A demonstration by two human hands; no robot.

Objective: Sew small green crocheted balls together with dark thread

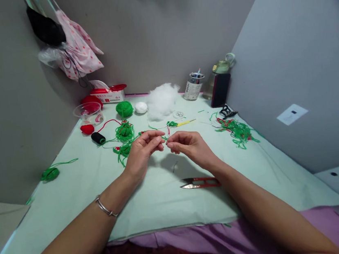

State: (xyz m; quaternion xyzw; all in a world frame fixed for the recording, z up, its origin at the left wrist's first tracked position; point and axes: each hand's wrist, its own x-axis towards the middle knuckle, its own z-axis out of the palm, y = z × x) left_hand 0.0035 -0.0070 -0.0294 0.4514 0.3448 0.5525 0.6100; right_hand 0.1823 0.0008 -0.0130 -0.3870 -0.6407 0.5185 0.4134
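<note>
Above the middle of the table, my left hand (pixel 147 147) and my right hand (pixel 190 145) meet almost fingertip to fingertip. Both are closed in a pinch on a thin strand of green yarn (pixel 165 138); most of it is hidden by the fingers. Just beyond them lies a crochet hook with a yellow handle (pixel 184 123), beside a small green piece. Thread snips with orange handles (pixel 199 182) rest below my right hand, partly under the forearm. Tangled green yarn pieces with red bits (pixel 124 132) lie by my left hand.
At the back stand white stuffing (pixel 163 101), a green yarn ball (pixel 124 109), a plastic tub (pixel 94 115), a pen can (pixel 194 87) and a phone (pixel 220 90). Black thread (pixel 98 138) lies left. Green and red yarn scraps (pixel 239 132) lie right. Walls border the table.
</note>
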